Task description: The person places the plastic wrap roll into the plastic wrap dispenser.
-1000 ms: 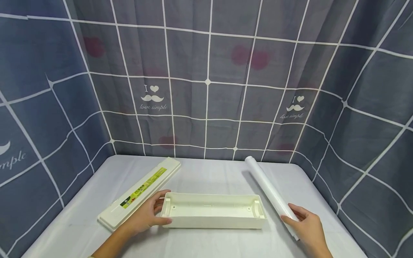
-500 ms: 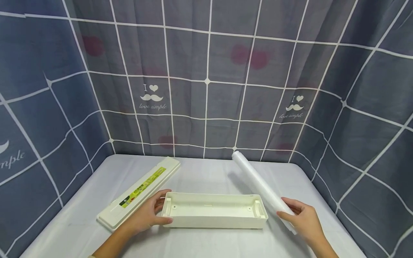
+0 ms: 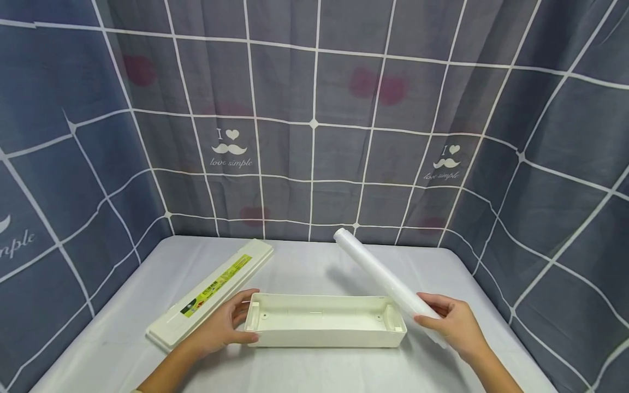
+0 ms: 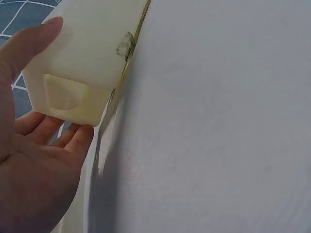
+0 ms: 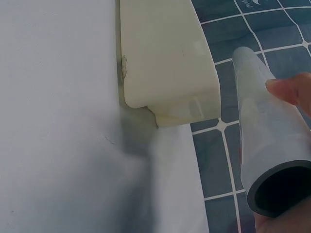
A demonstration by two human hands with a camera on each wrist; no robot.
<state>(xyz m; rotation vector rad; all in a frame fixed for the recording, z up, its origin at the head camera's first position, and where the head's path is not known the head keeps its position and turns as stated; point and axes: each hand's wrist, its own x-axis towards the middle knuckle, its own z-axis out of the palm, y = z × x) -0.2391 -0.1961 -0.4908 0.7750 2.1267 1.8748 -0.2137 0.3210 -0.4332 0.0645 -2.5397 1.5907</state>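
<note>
An open cream plastic box (image 3: 326,339) stands lengthwise on the white-covered table in the head view. My left hand (image 3: 218,326) grips its left end, thumb on the front wall; in the left wrist view the fingers touch the end of the box (image 4: 82,51). My right hand (image 3: 454,327) holds a roll of plastic wrap (image 3: 380,273) near its lower end, thumb on top. The roll slants up to the left, its far end raised behind the box. Seen from the right wrist, the hollow dark core of the roll (image 5: 265,111) faces the camera, apart from the box.
A long cream lid (image 3: 211,297) with a green and yellow label lies diagonally on the table to the left, behind my left arm. The white tablecloth (image 3: 295,371) covers the table. Dark checked curtains (image 3: 285,202) enclose the back and both sides.
My right hand has carried the roll of plastic wrap leftward, lifting its far end and bringing it toward the box. My left hand and the box have stayed in place.
</note>
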